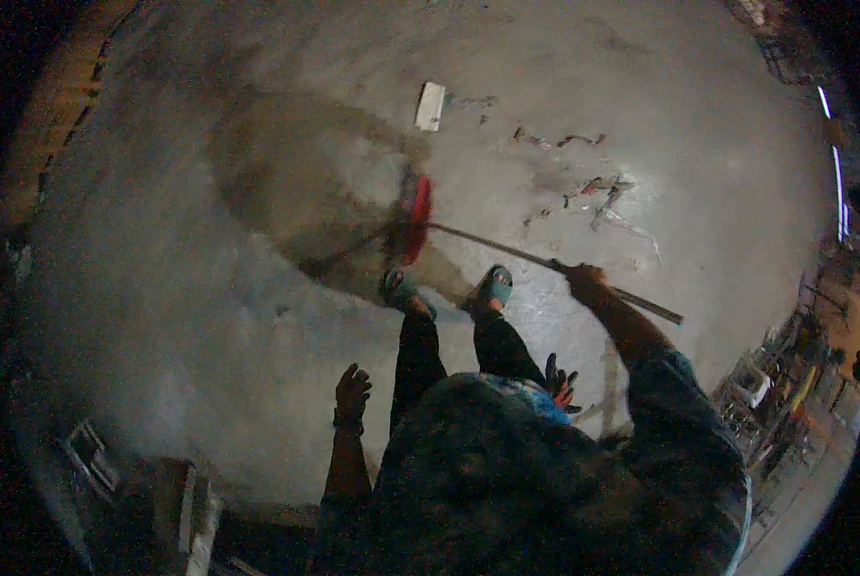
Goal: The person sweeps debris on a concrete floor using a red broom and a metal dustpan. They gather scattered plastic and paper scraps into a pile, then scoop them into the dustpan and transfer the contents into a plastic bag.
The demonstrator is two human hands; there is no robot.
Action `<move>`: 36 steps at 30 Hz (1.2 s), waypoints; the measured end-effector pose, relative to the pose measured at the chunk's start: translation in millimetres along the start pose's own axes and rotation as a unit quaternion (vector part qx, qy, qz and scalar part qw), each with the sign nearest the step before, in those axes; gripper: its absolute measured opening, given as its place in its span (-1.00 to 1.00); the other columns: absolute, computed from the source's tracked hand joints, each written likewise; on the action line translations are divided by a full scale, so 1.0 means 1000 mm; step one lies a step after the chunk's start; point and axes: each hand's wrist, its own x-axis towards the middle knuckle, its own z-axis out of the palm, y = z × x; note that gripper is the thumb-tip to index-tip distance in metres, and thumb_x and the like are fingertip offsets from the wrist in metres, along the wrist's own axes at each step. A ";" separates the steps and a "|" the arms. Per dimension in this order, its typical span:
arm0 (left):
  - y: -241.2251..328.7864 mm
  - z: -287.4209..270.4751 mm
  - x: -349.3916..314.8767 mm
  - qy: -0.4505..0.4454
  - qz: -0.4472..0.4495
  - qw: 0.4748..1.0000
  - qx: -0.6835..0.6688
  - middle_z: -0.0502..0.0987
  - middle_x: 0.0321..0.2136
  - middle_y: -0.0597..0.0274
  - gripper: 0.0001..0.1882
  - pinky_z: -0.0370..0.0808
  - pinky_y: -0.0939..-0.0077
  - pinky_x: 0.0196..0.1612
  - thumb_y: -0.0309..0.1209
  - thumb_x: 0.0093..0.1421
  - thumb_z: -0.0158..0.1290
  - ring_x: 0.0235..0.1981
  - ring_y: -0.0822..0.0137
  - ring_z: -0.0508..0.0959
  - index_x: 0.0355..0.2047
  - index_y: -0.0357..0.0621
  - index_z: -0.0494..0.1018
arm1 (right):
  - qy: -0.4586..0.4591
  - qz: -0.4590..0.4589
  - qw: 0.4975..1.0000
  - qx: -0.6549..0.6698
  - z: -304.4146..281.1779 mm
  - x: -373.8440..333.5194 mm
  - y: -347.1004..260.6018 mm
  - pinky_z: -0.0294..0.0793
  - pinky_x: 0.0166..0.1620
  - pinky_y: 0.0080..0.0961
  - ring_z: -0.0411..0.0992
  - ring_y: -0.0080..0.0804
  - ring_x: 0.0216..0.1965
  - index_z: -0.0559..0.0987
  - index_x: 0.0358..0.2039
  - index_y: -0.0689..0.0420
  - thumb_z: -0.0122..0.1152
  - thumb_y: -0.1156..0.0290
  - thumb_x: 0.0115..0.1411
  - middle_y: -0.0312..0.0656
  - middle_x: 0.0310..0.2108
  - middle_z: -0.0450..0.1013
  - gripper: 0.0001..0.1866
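the right hand (585, 281) is clamped on a broom (502, 248) whose red head (418, 219) is at the frame's upper centre, the left hand (351, 395) hangs well apart, loosely open, left of lower centre, and a white rectangle (430, 107), box or sheet i cannot tell, lies on the floor (728, 182) near scattered debris (598, 184).

A white rectangular piece (430, 106) lies on the grey floor (161, 317), ahead and left of the grip (584, 278). Well to the grip's right, a jumbled heap (771, 394) sits nearer the body, with bright light strips (840, 192) farther ahead. Far left and behind stands a pale, blurred frame (92, 451).
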 end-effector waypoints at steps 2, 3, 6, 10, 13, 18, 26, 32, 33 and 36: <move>-0.034 0.007 -0.016 0.005 0.037 0.998 -0.053 0.55 -0.29 0.27 -0.37 0.40 0.60 -0.47 -0.30 0.18 0.18 -0.41 0.44 0.51 0.21 -0.19 0.24 | -0.111 0.049 0.993 0.013 0.028 -0.020 0.062 0.52 -0.40 -0.18 0.55 -0.15 -0.38 0.24 0.26 -0.36 0.01 0.34 0.22 -0.03 -0.35 0.52 -0.42; -0.052 0.011 -0.023 0.016 0.033 0.998 -0.056 0.55 -0.29 0.27 -0.37 0.40 0.60 -0.47 -0.31 0.18 0.19 -0.42 0.44 0.51 0.21 -0.19 0.25 | 0.042 -0.011 0.999 -0.007 0.042 -0.045 0.094 0.52 -0.36 -0.15 0.55 -0.11 -0.39 0.59 -0.26 -0.03 0.00 0.28 0.19 -0.08 -0.49 0.51 -0.78; -0.096 0.028 -0.040 0.069 0.005 0.995 -0.077 0.56 -0.30 0.29 -0.37 0.39 0.60 -0.48 -0.30 0.16 0.20 -0.44 0.43 0.52 0.20 -0.18 0.27 | -0.083 0.092 0.981 -0.149 0.047 -0.083 0.173 0.55 -0.32 -0.20 0.55 -0.18 -0.33 0.12 0.28 -0.63 -0.12 0.37 0.27 -0.08 -0.33 0.52 -0.36; -0.144 0.047 -0.062 0.104 0.014 0.995 -0.004 0.55 -0.36 0.26 -0.38 0.37 0.59 -0.49 -0.24 0.18 0.17 -0.46 0.48 0.50 0.20 -0.19 0.27 | -0.039 0.123 0.983 -0.133 -0.008 -0.139 0.201 0.55 -0.25 -0.13 0.56 -0.13 -0.30 0.28 0.24 -0.36 -0.08 0.42 0.25 -0.06 -0.36 0.52 -0.44; -0.166 0.058 -0.079 0.072 0.014 0.997 -0.017 0.53 -0.17 0.10 -0.41 0.43 0.54 -0.49 -0.34 0.20 0.11 -0.39 0.32 0.54 0.22 -0.13 0.24 | -0.078 0.150 0.978 -0.124 -0.065 -0.172 0.195 0.56 -0.20 -0.13 0.56 -0.10 -0.26 0.23 0.27 -0.33 -0.09 0.43 0.24 -0.03 -0.35 0.52 -0.42; -0.161 0.093 -0.094 0.071 -0.030 0.996 0.036 0.54 -0.09 0.05 -0.39 0.48 0.50 -0.48 -0.41 0.19 0.09 -0.38 0.25 0.57 0.24 -0.14 0.21 | -0.161 0.091 0.982 -0.036 -0.071 -0.197 0.172 0.55 -0.17 -0.11 0.54 -0.04 -0.22 0.05 0.33 -0.37 -0.13 0.51 0.19 0.04 -0.22 0.51 -0.27; -0.078 0.122 -0.117 0.011 0.060 0.997 0.047 0.56 -0.27 0.15 -0.38 0.45 0.46 -0.41 -0.15 0.21 0.11 -0.37 0.39 0.53 0.21 -0.16 0.26 | 0.214 -0.107 0.970 -0.034 0.044 -0.075 0.078 0.37 -0.57 -0.14 0.44 -0.22 -0.57 0.55 -0.28 -0.02 -0.02 0.30 0.19 -0.16 -0.60 0.41 -0.82; -0.059 0.124 -0.127 0.089 -0.035 0.994 -0.056 0.55 -0.25 0.17 -0.39 0.42 0.48 -0.49 -0.27 0.19 0.15 -0.43 0.37 0.53 0.22 -0.10 0.26 | -0.022 0.008 0.999 0.025 -0.056 -0.097 0.202 0.53 -0.35 -0.17 0.55 -0.10 -0.38 0.40 0.16 -0.29 -0.09 0.29 0.24 -0.06 -0.39 0.52 -0.55; -0.065 0.121 -0.128 0.096 -0.064 0.991 -0.061 0.56 -0.25 0.16 -0.40 0.42 0.48 -0.50 -0.28 0.19 0.15 -0.44 0.35 0.53 0.22 -0.09 0.26 | -0.046 0.018 0.999 0.003 -0.078 -0.109 0.210 0.53 -0.35 -0.16 0.55 -0.10 -0.39 0.38 0.18 -0.27 -0.08 0.31 0.24 -0.07 -0.41 0.52 -0.53; -0.086 0.109 -0.115 0.105 -0.110 0.987 -0.058 0.56 -0.25 0.13 -0.42 0.42 0.47 -0.52 -0.28 0.19 0.15 -0.46 0.32 0.53 0.20 -0.08 0.28 | -0.051 0.066 0.996 -0.019 -0.146 -0.152 0.214 0.53 -0.33 -0.12 0.55 -0.07 -0.38 0.34 0.20 -0.27 -0.09 0.32 0.24 -0.05 -0.40 0.52 -0.51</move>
